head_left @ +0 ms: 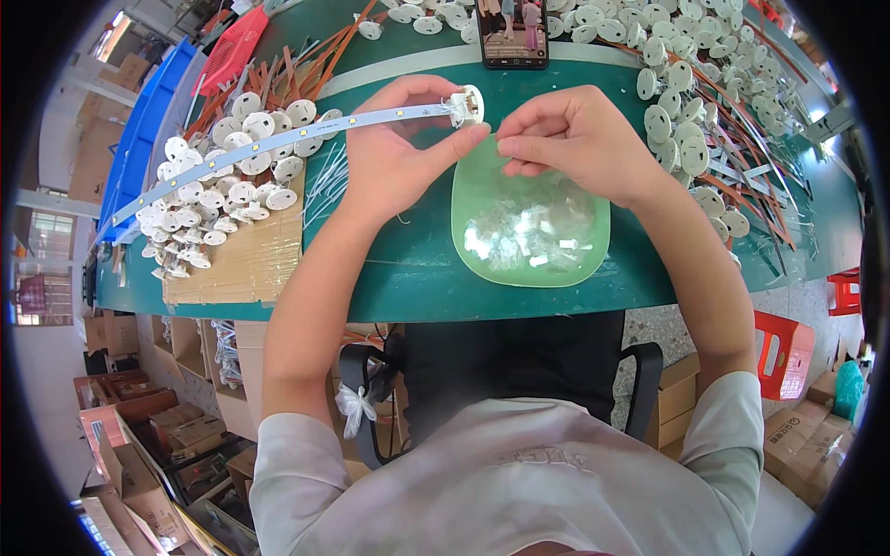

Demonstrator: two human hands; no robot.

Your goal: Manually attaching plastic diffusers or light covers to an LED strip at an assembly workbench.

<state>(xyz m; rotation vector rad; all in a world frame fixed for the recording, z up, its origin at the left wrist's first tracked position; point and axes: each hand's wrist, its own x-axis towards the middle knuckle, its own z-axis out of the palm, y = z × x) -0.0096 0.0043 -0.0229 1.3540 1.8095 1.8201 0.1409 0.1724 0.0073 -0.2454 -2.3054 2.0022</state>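
My left hand (399, 148) is closed on a round white end cap (472, 107), thumb below and fingers behind it. From the cap a narrow LED strip (278, 139) with small yellow chips runs out to the left, over a pile of similar white caps. Just right of the cap, my right hand (570, 139) has thumb and fingertips pinched together; anything between them is too small or hidden to name. Beneath that hand lies a light green plastic tray (468, 250) with many small clear pieces (528, 232) in it.
White caps (246, 176) with strips are heaped on cardboard (250, 264) at the left. More caps (691, 148) pile up at the right. A phone (513, 37) stands at the table's far side. Thin white wires (326, 185) lie left of my left forearm. A blue bin (153, 130) is far left.
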